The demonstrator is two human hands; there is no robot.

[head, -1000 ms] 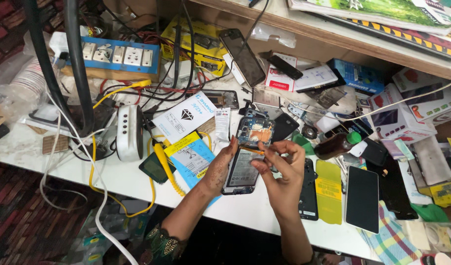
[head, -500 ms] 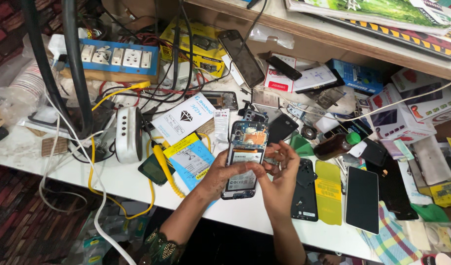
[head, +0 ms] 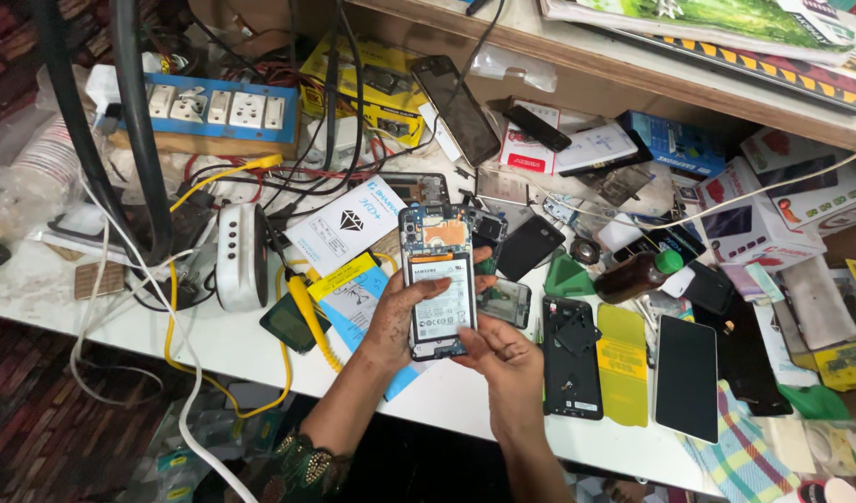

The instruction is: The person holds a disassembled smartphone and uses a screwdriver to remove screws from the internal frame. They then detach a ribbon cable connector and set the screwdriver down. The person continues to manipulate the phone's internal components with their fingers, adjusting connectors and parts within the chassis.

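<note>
The left hand [head: 395, 321] is wrapped around an opened smartphone [head: 437, 279], its back cover off so the white battery and the circuit board at the top show. The fingers curl over the phone's left edge and across the lower part of the battery, so the hand is closed around the phone and carries it just above the white worktop [head: 465, 401]. The right hand [head: 502, 359] sits at the phone's bottom right corner, fingers bent, thumb and fingertips pressed to the lower edge (whether it pinches the phone or a small tool there I cannot tell).

Under the left hand lies a blue and yellow packet [head: 353, 298], with a white box [head: 344, 224] marked by a diamond shape just behind it. To the right of the phone, a black phone back frame [head: 570, 359] lies flat, a yellow sheet [head: 623, 363] beside it and a dark phone screen [head: 687, 377] further right. A brown bottle with a green cap [head: 637, 275] lies on its side behind these. Left of the hands, a yellow cable [head: 288, 363] loops over the worktop edge near a white round device [head: 241, 256], and a blue socket strip [head: 218, 107] stands at the back.
</note>
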